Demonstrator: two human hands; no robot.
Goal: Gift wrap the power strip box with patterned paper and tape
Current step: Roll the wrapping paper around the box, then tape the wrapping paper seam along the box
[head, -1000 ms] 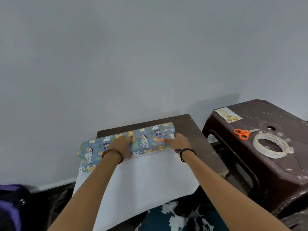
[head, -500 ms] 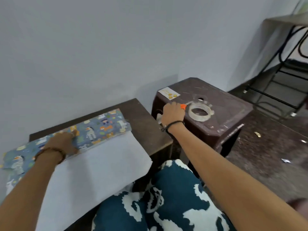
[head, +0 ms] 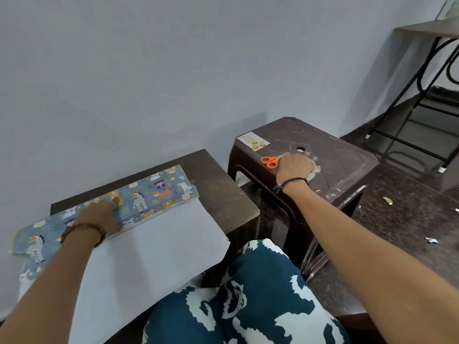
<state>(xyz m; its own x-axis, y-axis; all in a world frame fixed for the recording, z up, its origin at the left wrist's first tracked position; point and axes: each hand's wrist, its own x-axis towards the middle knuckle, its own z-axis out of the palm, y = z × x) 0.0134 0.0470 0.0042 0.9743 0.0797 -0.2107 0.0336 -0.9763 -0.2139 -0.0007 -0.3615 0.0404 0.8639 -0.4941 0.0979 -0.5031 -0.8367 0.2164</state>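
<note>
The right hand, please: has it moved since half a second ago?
Yes. The right hand has shifted rightward along the brown stool, off the orange scissors and onto the tape roll.

One sheet of patterned wrapping paper (head: 159,192), folded over, at 9 o'clock; one dark wooden table (head: 223,194) beneath it; one brown plastic stool (head: 342,160) at 2 o'clock. On the stool: one pair of orange-handled scissors (head: 270,161), one tape roll (head: 313,170) mostly hidden, one small card (head: 252,141). Two hands: left hand (head: 99,214), right hand (head: 294,167); two wrist bracelets, one each.
</note>
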